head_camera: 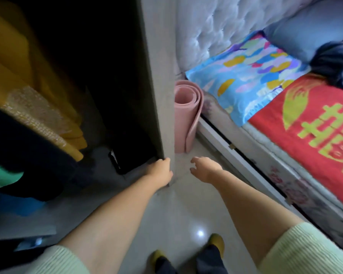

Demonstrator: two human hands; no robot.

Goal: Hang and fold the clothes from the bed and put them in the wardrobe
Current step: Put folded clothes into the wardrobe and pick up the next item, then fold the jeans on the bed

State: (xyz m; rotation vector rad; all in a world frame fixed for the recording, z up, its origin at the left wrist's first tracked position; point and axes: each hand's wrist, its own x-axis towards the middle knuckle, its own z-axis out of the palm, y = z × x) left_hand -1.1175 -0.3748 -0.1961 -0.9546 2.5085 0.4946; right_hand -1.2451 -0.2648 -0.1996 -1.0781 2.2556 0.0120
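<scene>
Wardrobe point(154, 76): open, yellow and dark garments point(38, 115) hanging inside. Left hand point(161, 171): fingers curled round wardrobe's side-panel edge, low down. Right hand point(204, 169): just right of panel, fingers loosely spread, holding nothing. Pink roll point(186, 119): upright behind panel. Dark clothes point(335, 64): on bed point(236, 151), well right of wardrobe.

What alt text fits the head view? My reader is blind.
A person's left hand grips the edge of a wardrobe door while the right hand hovers open beside it. Clothes hang inside the wardrobe; a rolled pink mat stands between the door and a bed.
</scene>
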